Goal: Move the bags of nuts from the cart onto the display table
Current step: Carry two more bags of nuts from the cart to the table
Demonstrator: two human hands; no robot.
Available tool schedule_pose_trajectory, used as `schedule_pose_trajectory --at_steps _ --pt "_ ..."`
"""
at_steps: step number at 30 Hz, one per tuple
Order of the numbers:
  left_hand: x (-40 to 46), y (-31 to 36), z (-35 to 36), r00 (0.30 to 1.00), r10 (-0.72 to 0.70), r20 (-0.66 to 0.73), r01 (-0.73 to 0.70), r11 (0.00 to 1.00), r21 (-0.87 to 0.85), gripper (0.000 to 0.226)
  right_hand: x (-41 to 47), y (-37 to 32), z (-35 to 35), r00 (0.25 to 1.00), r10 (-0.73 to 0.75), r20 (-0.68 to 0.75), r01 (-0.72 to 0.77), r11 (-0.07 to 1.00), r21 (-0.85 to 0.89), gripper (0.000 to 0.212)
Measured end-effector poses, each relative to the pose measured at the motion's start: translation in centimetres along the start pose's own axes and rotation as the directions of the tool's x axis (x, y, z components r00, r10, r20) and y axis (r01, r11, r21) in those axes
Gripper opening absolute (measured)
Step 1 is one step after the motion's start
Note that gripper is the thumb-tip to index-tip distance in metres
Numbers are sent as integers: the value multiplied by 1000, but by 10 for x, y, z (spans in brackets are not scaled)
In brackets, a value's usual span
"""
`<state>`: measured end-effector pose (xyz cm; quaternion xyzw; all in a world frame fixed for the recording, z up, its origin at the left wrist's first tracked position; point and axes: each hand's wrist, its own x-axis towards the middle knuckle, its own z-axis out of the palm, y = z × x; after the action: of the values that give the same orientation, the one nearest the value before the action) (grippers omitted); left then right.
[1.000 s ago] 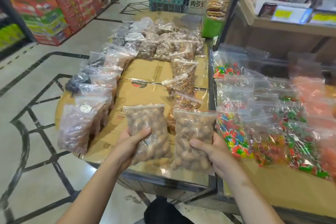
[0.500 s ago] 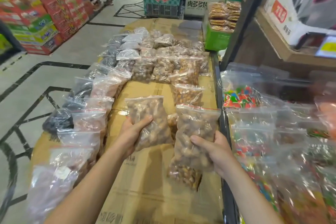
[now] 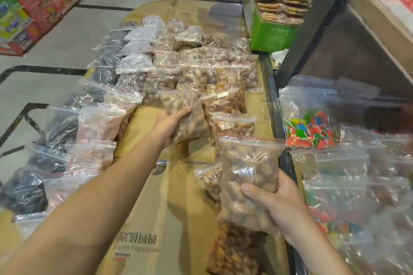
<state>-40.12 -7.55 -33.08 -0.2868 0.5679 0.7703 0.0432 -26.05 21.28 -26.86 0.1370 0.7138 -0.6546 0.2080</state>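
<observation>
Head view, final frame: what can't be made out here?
- Right hand: fingers hidden behind its bag of nuts.
- Left hand: fingertips hidden behind its own nut bag, so contact with the cardboard is unclear.
- Candy bags: those nearer the right edge are smeared by motion blur.
- Cart: out of frame.

Nut bags (image 3: 192,78) on cardboard-covered table (image 3: 178,207); candy bags (image 3: 310,129) right.

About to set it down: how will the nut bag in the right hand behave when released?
The nut bag will probably slump rather than stand, since its thin clear plastic creases under the right hand. Loose nuts will likely shift and spread. The glossy film may slide on the cardboard.
</observation>
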Motion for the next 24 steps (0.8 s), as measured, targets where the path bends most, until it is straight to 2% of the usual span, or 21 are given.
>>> schedule_pose_trajectory --at_steps 3,5,7,11,13,15,17,20,24 --pt "28 15 11 1000 -18 -17 20 997 77 39 0 4 1 1000 19 -24 -19 1000 -4 63" --pt "35 22 13 998 -41 -52 51 979 195 46 -3 2 2 999 18 -37 -19 999 -25 60" --pt "35 26 13 997 -3 -77 29 939 341 44 -7 0 2 999 12 -45 -13 1000 -26 54" --pt "6 27 -2 984 169 -63 -105 817 568 24 -18 -1 16 998 6 -64 -8 1000 -25 53" --pt "-16 25 -20 986 165 -30 -106 754 648 38 -20 -3 30 998 5 -68 -7 999 -36 53" --pt "-44 22 -38 981 196 -7 -123 644 755 59 -19 -6 47 998 9 -56 -11 999 -33 50" --pt "-77 16 -55 966 255 28 -165 533 830 60 -16 -13 68 999 9 -35 -10 1000 -29 47" --pt "-127 3 -81 942 327 77 -221 431 875 56 0 -20 104 1000 9 -26 -9 1000 5 46" --pt "-181 -12 -115 924 356 138 -257 313 914 63 52 -27 152 996 78 -41 -77 997 28 65"
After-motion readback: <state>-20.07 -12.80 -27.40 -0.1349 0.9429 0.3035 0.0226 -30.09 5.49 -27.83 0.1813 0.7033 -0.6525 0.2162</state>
